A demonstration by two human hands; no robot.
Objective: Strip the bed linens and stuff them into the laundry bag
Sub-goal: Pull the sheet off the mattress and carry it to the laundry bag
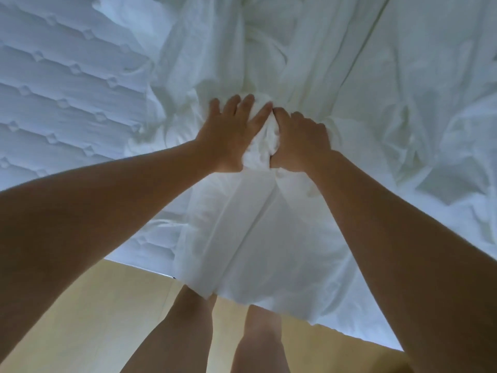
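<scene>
A white bed sheet (pixel 349 103) lies crumpled over the right and middle of the bed, with one fold hanging over the near edge down to my legs. The quilted bare mattress (pixel 61 84) shows on the left. My right hand (pixel 301 141) grips a bunched wad of the sheet at the bed's middle, fingers curled into the cloth. My left hand (pixel 231 130) lies flat against the same wad, fingers straight and spread, pressing on it. The two hands touch at the fingertips. No laundry bag is in view.
A pale wooden floor (pixel 88 305) runs along the bed's near edge. My bare legs (pixel 188 332) stand right against the bed, partly under the hanging sheet.
</scene>
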